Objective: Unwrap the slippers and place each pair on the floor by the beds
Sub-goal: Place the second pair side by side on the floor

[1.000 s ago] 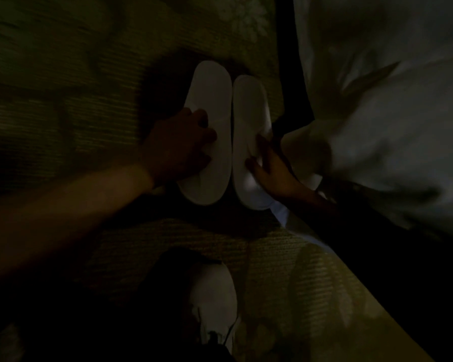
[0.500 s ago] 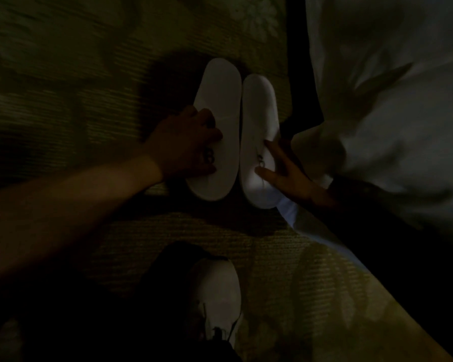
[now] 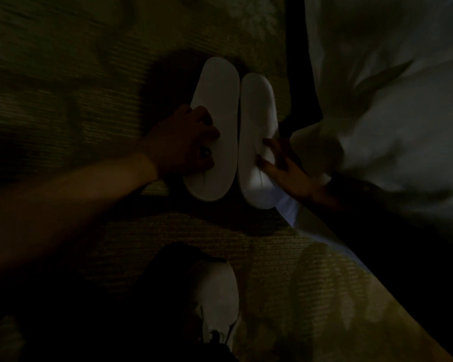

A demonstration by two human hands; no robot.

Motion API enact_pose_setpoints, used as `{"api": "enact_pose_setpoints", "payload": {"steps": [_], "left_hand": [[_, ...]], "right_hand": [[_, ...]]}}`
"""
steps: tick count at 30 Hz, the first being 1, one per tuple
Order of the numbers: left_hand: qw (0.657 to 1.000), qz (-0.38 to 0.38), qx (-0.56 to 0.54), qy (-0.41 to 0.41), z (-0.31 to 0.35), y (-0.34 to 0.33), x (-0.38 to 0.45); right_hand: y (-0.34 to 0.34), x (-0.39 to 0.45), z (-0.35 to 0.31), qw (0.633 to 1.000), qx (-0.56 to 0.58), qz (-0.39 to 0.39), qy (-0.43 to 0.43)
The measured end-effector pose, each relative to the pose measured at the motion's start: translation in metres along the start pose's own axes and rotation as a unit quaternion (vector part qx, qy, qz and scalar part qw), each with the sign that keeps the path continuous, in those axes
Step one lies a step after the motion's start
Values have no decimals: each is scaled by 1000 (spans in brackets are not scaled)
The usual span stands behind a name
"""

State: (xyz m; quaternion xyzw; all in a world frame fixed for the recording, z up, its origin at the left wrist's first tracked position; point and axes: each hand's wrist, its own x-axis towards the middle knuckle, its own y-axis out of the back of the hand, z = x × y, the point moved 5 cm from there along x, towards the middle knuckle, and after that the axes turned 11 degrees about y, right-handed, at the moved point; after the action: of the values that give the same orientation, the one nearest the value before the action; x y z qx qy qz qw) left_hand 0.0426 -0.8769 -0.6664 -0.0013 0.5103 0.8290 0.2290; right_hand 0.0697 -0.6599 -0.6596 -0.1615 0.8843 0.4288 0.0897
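Observation:
Two white slippers lie side by side on the patterned carpet, touching along their inner edges. The left slipper [image 3: 216,100] sits slightly farther away than the right slipper [image 3: 254,113]. My left hand [image 3: 183,142] rests on the left slipper's outer edge, fingers curled over it. My right hand [image 3: 288,171] lies with fingers spread against the right slipper's outer side. The room is very dim, so fine details are lost.
A bed with white bedding [image 3: 387,100] and a dark base [image 3: 298,82] runs along the right, close to the right slipper. My white sneaker [image 3: 217,301] stands on the olive carpet [image 3: 63,74] below the slippers. A pale wrapper or cloth [image 3: 290,207] lies under my right wrist.
The slippers have shifted slightly and now lie closer together and straighter. My right hand's fingers have slid from on top of the right slipper to its outer side.

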Motion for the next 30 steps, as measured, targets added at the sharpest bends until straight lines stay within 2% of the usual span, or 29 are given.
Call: {"api": "enact_pose_setpoints", "payload": {"steps": [10, 27, 30], "left_hand": [[1000, 7, -20, 0, 1, 3, -6], [1000, -14, -9, 10, 5, 6, -7], [1000, -20, -7, 15, 4, 7, -6]], "right_hand": [[-4, -1, -2, 999, -26, 36, 14], [-4, -1, 1, 992, -117, 41, 14], [-5, -7, -2, 978, -171, 119, 30]]}}
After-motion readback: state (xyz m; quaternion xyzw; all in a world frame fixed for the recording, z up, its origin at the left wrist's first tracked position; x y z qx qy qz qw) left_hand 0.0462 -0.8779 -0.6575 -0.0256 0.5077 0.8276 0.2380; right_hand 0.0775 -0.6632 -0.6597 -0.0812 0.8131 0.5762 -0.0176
